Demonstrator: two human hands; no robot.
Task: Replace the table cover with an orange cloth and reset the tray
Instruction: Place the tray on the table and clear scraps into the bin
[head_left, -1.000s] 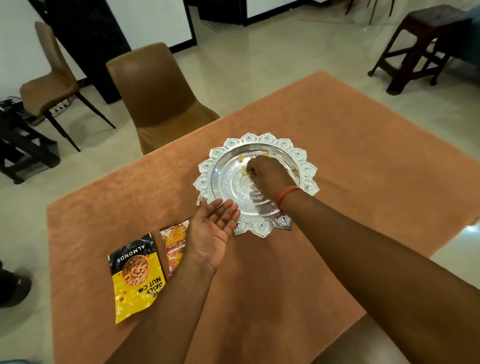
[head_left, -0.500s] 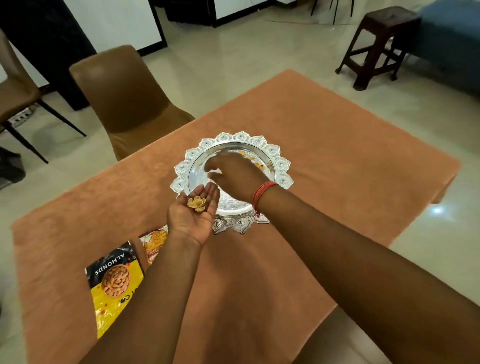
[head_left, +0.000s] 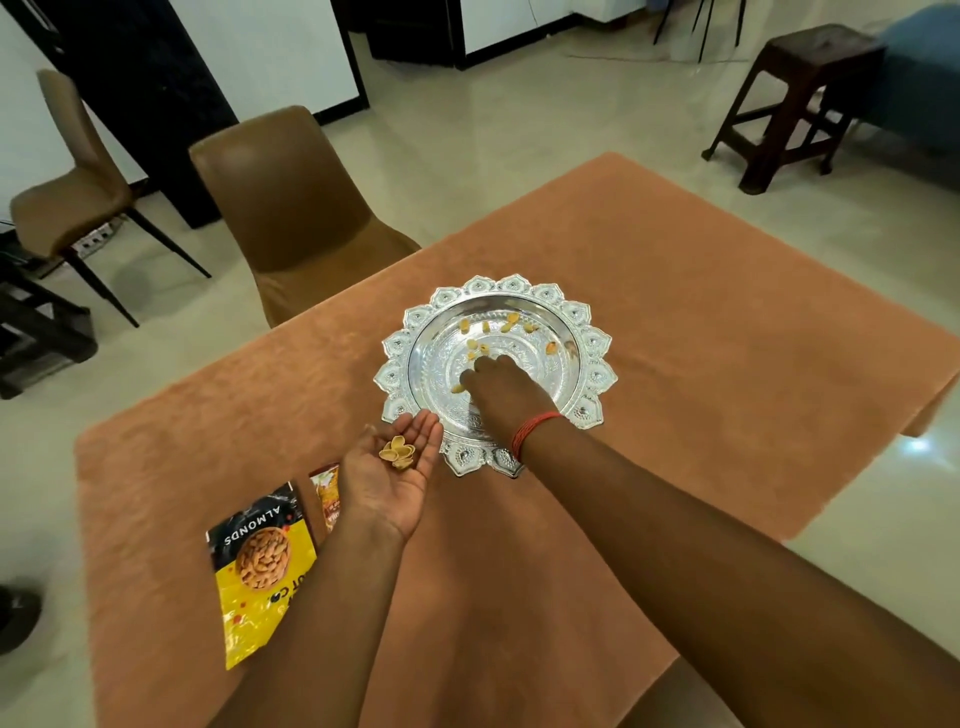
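Observation:
An orange cloth (head_left: 701, 312) covers the table. On it sits a silver tray (head_left: 597, 343) with a scalloped rim, with several pale nut shells (head_left: 511, 319) scattered over its far half. My right hand (head_left: 506, 389), a red thread on its wrist, reaches down into the tray's middle with fingertips on the bottom beside one shell; its back hides whether they pinch anything. My left hand (head_left: 384, 483) hovers palm up at the tray's near-left rim, fingers relaxed, carrying a few shells (head_left: 397, 452).
A yellow almonds packet (head_left: 260, 566) and a smaller orange packet (head_left: 327, 493) lie on the cloth left of my left arm. A brown chair (head_left: 291, 208) stands at the table's far-left side, another chair (head_left: 67, 182) further left, and a dark wooden stool (head_left: 800, 98) at far right.
My left palm was bare a second ago and now carries shells. My right hand moved to the left palm and back into the tray's middle.

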